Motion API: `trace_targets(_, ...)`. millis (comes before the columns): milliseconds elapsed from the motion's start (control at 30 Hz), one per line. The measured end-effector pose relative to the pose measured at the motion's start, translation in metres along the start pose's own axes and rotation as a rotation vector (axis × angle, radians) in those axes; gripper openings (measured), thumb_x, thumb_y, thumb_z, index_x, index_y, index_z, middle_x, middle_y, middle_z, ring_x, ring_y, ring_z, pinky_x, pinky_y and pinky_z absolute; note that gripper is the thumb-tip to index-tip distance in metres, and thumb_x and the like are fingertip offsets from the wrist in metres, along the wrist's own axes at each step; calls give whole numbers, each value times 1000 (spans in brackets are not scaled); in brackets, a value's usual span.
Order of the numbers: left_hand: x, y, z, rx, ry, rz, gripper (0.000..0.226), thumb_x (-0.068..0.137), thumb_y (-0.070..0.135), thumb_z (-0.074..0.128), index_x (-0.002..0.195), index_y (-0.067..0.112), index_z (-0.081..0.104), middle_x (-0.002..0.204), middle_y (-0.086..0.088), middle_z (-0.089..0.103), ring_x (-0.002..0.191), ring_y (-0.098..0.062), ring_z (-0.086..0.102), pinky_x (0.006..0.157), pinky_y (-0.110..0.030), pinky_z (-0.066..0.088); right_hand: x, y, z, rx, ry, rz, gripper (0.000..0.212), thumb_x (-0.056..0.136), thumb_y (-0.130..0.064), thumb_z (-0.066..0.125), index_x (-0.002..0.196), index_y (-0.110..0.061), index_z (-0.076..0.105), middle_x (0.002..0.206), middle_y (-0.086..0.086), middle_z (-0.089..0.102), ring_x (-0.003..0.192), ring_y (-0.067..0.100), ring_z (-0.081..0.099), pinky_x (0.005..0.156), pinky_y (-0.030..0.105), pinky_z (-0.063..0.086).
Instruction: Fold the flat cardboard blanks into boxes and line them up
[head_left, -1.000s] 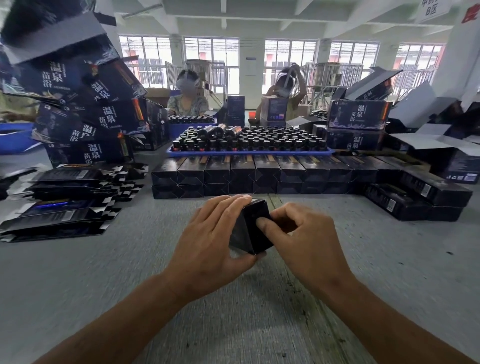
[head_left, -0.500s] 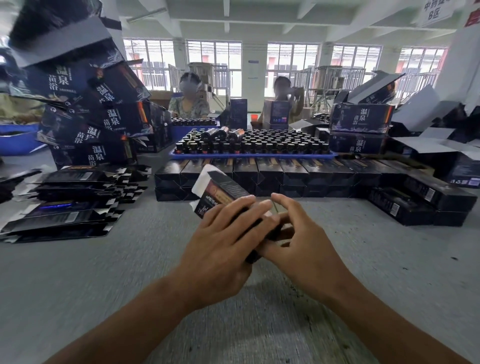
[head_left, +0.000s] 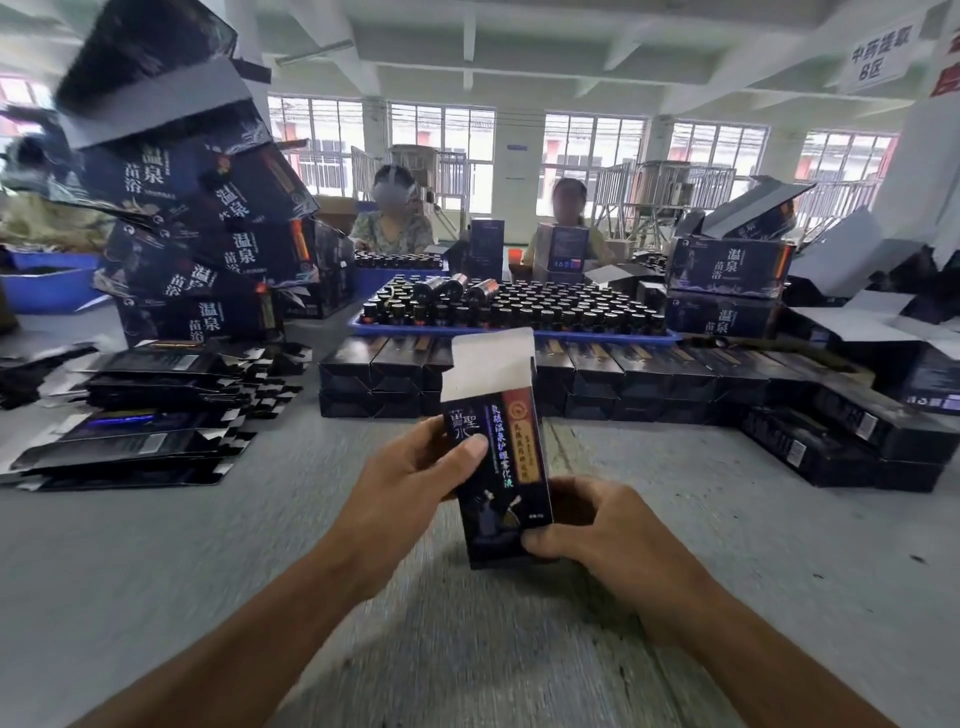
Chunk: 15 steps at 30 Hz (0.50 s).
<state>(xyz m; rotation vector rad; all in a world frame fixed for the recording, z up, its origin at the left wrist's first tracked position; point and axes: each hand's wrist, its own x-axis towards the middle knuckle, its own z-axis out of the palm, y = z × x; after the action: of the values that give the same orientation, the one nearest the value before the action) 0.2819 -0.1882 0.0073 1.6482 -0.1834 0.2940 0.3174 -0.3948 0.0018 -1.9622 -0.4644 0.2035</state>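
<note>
Above grey felt-like tabletop (head_left: 156, 571), both hands' fingers (head_left: 470, 449) grip a glossy dark rectangular carton (head_left: 498, 467).

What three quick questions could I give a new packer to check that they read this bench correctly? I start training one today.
1. True or false: the top flap of the box in the hands is tucked shut.
2. Which hand grips the bottom end of the box? A) left hand B) right hand C) neither
3. Fill in: the flat blanks are piled on the ______ side of the table.

Key
1. False: the white flap stands open.
2. B: the left hand holds the box's upper left side.
3. Left: the row of folded boxes lies ahead, in front of the bottle tray.
</note>
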Motion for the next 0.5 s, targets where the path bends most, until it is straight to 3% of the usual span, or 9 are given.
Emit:
trace_targets(100,0,-2,-2,0,4,-20,43,84,40,74,125,30,64,117,10,73,108,-10,70,88,-28,58,1,0,-3,11,55,-46,46,80,-34,82,122,-36,63,111,-24,71,102,-10,65,93,23,53)
trace_targets(167,0,-2,-1,18,17,-36,50,75,41,80,121,31,64,115,14,73,105,-5,70,83,-24,56,0,-3,-7,101,106,-113,58,79,-38,82,131,-35,58,118,-23,69,109,-8,64,89,17,53)
trace_targets(267,-1,-2,2,21,-10,-39,56,70,38,88,119,28,63,114,12,73,104,-8,71,79,-20,58,-3,-8,-13,217,158,-228,60,74,-43,80,129,-43,56,121,-27,67,112,-7,62,82,13,55)
trace_targets(367,-1,-1,7,73,-12,-26,57,68,37,91,117,30,63,113,12,73,104,-9,70,88,-33,58,-2,-8,-15,259,159,-265,50,78,-37,80,121,-49,58,122,-24,67,113,-4,63,85,18,56)
trace_targets(500,-3,0,10,74,11,10,65,65,42,88,122,33,58,113,12,72,106,-10,69,92,-39,58,-1,-7,-15,309,127,-276,47,82,-26,79,121,-42,60,121,-17,70,112,2,66,80,12,54)
